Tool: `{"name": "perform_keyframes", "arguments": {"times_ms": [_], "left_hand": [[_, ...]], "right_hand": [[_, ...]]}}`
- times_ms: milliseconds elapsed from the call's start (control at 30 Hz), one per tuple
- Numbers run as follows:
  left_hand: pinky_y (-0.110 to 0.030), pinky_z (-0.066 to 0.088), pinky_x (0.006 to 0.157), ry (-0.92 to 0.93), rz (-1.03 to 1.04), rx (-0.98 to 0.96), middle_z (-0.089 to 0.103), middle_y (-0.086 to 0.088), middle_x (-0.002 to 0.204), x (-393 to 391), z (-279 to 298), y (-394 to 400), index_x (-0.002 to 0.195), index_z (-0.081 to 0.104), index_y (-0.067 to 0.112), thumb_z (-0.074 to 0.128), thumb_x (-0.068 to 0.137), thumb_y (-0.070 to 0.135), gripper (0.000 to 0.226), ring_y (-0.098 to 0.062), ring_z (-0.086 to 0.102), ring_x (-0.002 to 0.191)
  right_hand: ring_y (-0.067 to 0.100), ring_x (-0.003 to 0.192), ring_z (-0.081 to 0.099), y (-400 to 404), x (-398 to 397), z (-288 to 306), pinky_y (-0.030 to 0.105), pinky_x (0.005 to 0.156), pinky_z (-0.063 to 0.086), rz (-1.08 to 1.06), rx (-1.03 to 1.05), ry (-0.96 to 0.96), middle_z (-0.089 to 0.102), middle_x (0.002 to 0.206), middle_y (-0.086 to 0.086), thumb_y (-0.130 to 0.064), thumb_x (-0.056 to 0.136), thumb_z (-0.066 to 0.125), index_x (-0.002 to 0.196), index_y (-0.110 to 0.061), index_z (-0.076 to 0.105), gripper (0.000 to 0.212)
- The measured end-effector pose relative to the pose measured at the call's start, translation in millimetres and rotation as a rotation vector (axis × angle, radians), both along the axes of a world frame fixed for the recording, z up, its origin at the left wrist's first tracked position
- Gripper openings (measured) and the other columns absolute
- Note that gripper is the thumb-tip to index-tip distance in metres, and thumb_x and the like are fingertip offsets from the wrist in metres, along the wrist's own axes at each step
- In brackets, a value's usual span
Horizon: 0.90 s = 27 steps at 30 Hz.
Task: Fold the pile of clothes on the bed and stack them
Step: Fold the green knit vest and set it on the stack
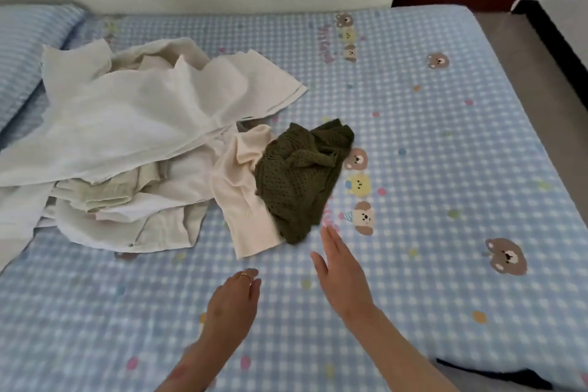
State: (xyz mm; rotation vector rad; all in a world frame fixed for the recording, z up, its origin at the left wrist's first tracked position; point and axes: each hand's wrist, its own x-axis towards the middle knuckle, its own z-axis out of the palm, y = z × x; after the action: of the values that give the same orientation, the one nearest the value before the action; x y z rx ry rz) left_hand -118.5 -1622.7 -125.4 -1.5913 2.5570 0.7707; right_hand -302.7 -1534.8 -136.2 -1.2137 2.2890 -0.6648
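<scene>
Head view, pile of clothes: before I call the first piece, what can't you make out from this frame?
- Pile of clothes: how many garments it holds; the big white cloth covers those under it, and the left frame edge cuts it off.
- Green knit: what garment it is; it lies bunched up.
- Left hand and right hand: whether they touch the bed sheet; both slightly blurred.

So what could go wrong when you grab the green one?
The green knit top lies partly under the cream garment, so pulling it with the right hand might drag that piece along. The rest of the pile is tangled and loose, and tugging could mess it more. The left hand holds nothing yet, so nothing steadies the pile.
</scene>
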Motion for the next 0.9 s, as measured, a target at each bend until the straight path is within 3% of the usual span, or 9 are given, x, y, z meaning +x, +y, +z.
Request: {"name": "perform_keyframes", "arguments": {"times_ms": [167, 267, 367, 433, 533, 633, 767, 833, 900], "left_hand": [[-0.025, 0.045, 0.091, 0.116, 0.081, 0.052, 0.068, 0.007, 0.113, 42, -7, -35, 0.116, 0.065, 0.022, 0.056, 0.092, 0.024, 0.025, -0.011, 0.063, 0.105], [-0.018, 0.042, 0.095, 0.108, 0.097, 0.096, 0.064, 0.016, 0.117, 64, -14, -43, 0.118, 0.063, 0.029, 0.055, 0.093, 0.028, 0.027, -0.002, 0.06, 0.108], [-0.017, 0.043, 0.094, 0.249, 0.151, 0.178, 0.065, 0.013, 0.113, 71, -11, -42, 0.113, 0.059, 0.034, 0.06, 0.09, 0.021, 0.027, -0.002, 0.061, 0.106], [-0.021, 0.041, 0.1, 0.344, 0.135, 0.306, 0.059, 0.015, 0.12, 64, -3, -39, 0.123, 0.042, 0.04, 0.064, 0.087, 0.019, 0.047, 0.001, 0.055, 0.113], [-0.016, 0.028, 0.108, 0.364, 0.02, 0.415, 0.022, 0.026, 0.14, 48, 9, -23, 0.146, 0.005, 0.033, 0.069, 0.084, 0.024, 0.09, 0.008, 0.027, 0.128], [-0.009, 0.032, 0.103, 0.481, 0.05, 0.394, 0.037, 0.009, 0.144, 49, 15, 0, 0.146, 0.024, 0.025, 0.06, 0.089, 0.008, 0.069, -0.003, 0.04, 0.129], [-0.011, 0.049, 0.06, 0.493, 0.187, 0.484, 0.067, 0.009, 0.085, 84, 21, 20, 0.111, 0.05, 0.042, 0.052, 0.094, 0.012, 0.035, 0.007, 0.064, 0.073], [-0.016, 0.05, 0.055, 0.482, 0.298, 0.473, 0.064, 0.011, 0.072, 108, 17, 24, 0.104, 0.05, 0.038, 0.053, 0.094, 0.015, 0.025, 0.002, 0.064, 0.064], [-0.026, 0.053, 0.058, 0.526, 0.473, 0.564, 0.067, 0.002, 0.08, 131, 12, 25, 0.104, 0.051, 0.029, 0.051, 0.095, 0.016, 0.016, -0.009, 0.067, 0.069]], "right_hand": [[0.02, 0.144, 0.018, -120, 22, -33, 0.029, 0.113, 0.022, -0.085, 0.137, -0.111, 0.014, 0.158, 0.007, -0.037, 0.099, 0.041, 0.151, -0.009, 0.011, 0.066], [0.026, 0.12, 0.049, -142, 20, -42, 0.034, 0.096, 0.042, -0.183, 0.259, 0.031, 0.05, 0.134, 0.012, -0.018, 0.1, 0.038, 0.136, -0.005, 0.039, 0.039], [0.025, 0.098, 0.058, -130, 28, -26, 0.034, 0.079, 0.046, -0.242, 0.183, 0.086, 0.06, 0.111, 0.01, -0.008, 0.099, 0.034, 0.118, -0.007, 0.053, 0.027], [0.021, 0.091, 0.058, -110, 50, -3, 0.031, 0.075, 0.046, -0.214, 0.089, 0.053, 0.061, 0.103, 0.006, -0.015, 0.1, 0.037, 0.114, -0.009, 0.057, 0.025], [0.012, 0.075, 0.057, -71, 100, 34, 0.026, 0.068, 0.043, -0.134, -0.002, -0.103, 0.061, 0.082, -0.004, -0.022, 0.098, 0.044, 0.094, -0.016, 0.058, 0.016], [0.007, 0.074, 0.06, -34, 147, 60, 0.016, 0.065, 0.043, -0.113, -0.042, -0.259, 0.062, 0.074, -0.01, -0.025, 0.092, 0.058, 0.088, -0.023, 0.062, 0.005], [-0.006, 0.082, 0.064, 6, 170, 57, 0.005, 0.068, 0.045, -0.25, -0.128, -0.328, 0.068, 0.086, -0.023, -0.023, 0.092, 0.059, 0.094, -0.036, 0.061, 0.013], [-0.001, 0.111, 0.057, 27, 169, 35, 0.005, 0.087, 0.038, -0.198, 0.022, -0.251, 0.06, 0.117, -0.021, -0.02, 0.096, 0.051, 0.118, -0.03, 0.056, 0.025], [0.009, 0.138, 0.033, 47, 169, 6, 0.015, 0.105, 0.028, -0.099, 0.238, -0.216, 0.037, 0.148, -0.008, -0.014, 0.097, 0.047, 0.139, -0.021, 0.04, 0.043]]}}
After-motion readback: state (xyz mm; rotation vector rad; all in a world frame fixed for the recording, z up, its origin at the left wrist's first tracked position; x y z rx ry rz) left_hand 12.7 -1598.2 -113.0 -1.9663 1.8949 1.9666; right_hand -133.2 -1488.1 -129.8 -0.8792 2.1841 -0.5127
